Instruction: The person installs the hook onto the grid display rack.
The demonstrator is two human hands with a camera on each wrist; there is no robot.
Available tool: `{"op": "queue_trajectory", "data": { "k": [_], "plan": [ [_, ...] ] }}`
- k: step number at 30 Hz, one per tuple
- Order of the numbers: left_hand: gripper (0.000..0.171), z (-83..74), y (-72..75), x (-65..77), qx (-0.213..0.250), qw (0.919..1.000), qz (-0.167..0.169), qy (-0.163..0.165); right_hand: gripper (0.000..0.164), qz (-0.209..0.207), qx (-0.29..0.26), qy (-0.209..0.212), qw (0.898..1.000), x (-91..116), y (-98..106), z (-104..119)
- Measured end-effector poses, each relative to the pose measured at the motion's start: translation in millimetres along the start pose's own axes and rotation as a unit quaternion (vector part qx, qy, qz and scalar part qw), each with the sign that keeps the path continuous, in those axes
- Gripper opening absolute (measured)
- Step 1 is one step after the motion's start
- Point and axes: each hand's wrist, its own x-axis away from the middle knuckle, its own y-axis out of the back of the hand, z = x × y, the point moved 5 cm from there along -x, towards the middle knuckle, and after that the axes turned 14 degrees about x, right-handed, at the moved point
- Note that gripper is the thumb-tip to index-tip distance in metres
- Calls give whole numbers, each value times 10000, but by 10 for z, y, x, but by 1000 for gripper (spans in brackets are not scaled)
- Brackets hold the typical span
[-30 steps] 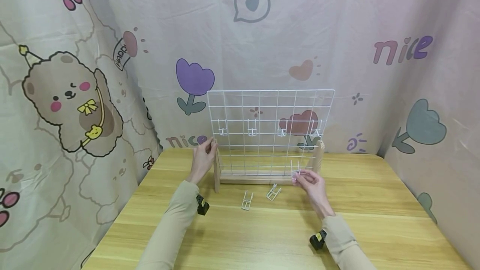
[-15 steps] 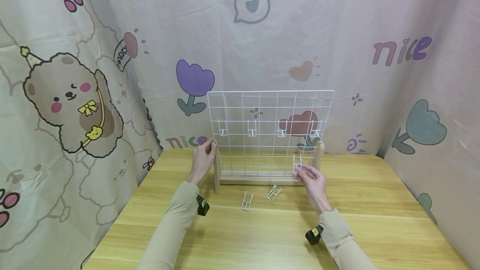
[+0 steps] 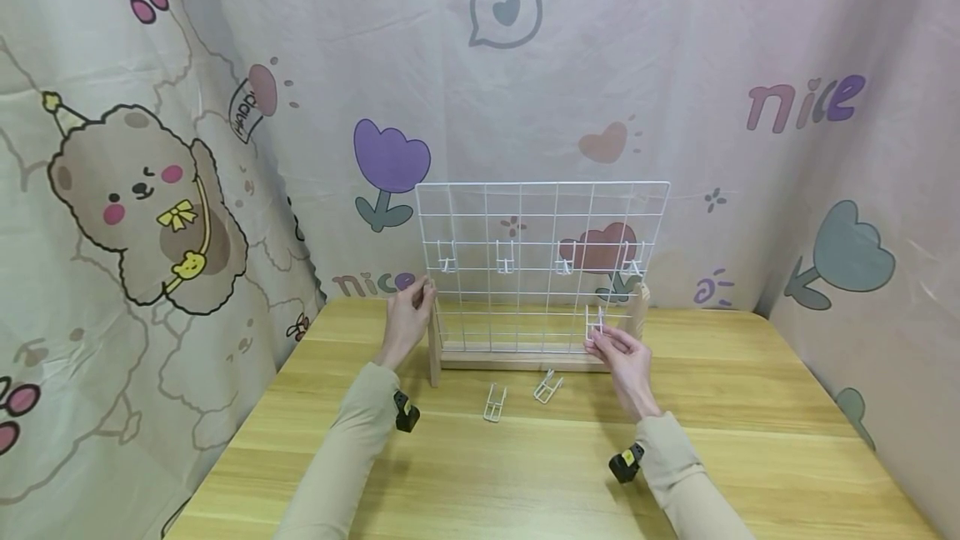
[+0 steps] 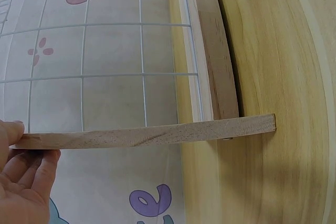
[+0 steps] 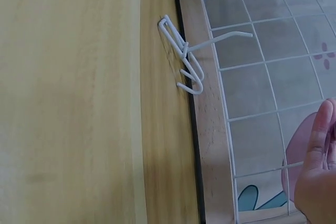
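Note:
A white wire grid panel point(image 3: 520, 214) stands upright in a wooden frame point(image 3: 517, 363). At the frame's left side, my left hand point(image 3: 407, 319) pinches the top of the wooden upright point(image 4: 142, 136) between thumb and fingers. My right hand point(image 3: 626, 363) pinches a white wire hook point(image 3: 593, 323) by its lower part, in front of the panel's lower right; its two prongs point up. In the right wrist view only part of that hand point(image 5: 317, 166) shows at the edge, with the held hook out of sight. Several matching hooks point(image 3: 505, 263) hang in a row across the panel.
Two loose wire hooks, one on the left point(image 3: 494, 403) and one nearer the frame point(image 3: 548, 387), lie on the wooden table point(image 3: 510, 482). A printed curtain point(image 3: 487, 107) hangs behind. The right wooden upright point(image 3: 639, 311) stands just beyond my right hand.
My right hand has raised the hook a little, from the bottom bar's level to the lower rows of the grid. My left hand has stayed on the upright.

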Motion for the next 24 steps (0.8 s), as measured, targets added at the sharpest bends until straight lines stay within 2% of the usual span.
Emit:
{"op": "queue_trajectory", "data": {
  "k": [13, 18, 24],
  "plan": [
    [43, 14, -3, 0, 47, 9999, 28, 90, 20, -31, 29, -196, 9998, -26, 9, 6],
    [43, -2, -5, 0, 28, 10000, -8, 4, 18, 20, 22, -155, 9999, -44, 14, 9],
    [42, -17, -1, 5, -26, 10000, -6, -59, 22, -87, 218, -358, 9991, -41, 36, -29]
  ]
}}
